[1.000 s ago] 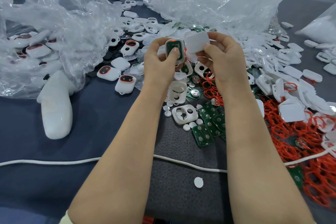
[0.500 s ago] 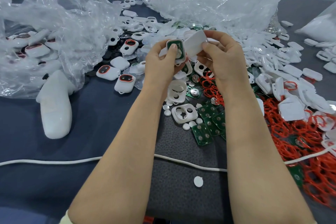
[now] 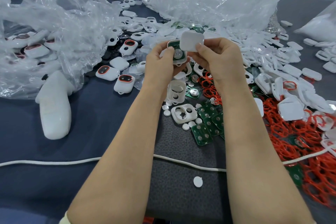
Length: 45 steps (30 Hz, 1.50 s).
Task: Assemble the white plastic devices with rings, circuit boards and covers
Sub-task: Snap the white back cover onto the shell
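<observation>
My left hand grips the small white plastic case with a green circuit board inside, up in front of me. My right hand pinches the flat white square cover right by its top edge. Next, I think, I must line it up and press it on.
</observation>
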Each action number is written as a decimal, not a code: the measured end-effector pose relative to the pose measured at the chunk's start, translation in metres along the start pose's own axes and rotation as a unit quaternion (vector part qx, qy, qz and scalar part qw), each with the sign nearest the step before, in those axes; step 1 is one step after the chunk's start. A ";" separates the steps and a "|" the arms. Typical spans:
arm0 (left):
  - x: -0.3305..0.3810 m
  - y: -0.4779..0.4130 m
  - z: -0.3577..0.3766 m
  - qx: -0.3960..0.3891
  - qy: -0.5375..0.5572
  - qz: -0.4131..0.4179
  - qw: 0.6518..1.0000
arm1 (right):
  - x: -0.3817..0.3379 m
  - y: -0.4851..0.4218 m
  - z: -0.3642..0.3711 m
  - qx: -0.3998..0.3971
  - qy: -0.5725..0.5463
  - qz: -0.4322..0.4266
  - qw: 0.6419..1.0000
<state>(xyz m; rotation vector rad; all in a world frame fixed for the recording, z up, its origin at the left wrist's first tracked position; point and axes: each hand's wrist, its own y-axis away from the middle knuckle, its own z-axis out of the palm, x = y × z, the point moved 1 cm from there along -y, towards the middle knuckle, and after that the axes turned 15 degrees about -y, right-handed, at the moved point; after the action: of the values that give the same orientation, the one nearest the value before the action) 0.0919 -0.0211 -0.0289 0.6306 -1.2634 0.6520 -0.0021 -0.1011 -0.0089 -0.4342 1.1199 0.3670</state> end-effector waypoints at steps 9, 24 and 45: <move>0.001 0.001 -0.001 0.009 0.016 0.000 1.000 | 0.000 -0.001 0.000 -0.001 -0.027 0.003 1.000; 0.003 0.004 0.002 0.015 -0.031 0.006 0.999 | -0.003 -0.001 -0.005 -0.008 -0.045 0.043 0.998; -0.001 0.003 0.004 -0.079 -0.094 0.027 0.992 | 0.001 0.001 0.001 -0.029 0.264 -0.073 0.961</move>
<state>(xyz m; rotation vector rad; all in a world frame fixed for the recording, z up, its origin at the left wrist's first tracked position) 0.0876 -0.0221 -0.0286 0.5375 -1.4964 0.5409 -0.0017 -0.1002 -0.0096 -0.6884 1.5872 0.1545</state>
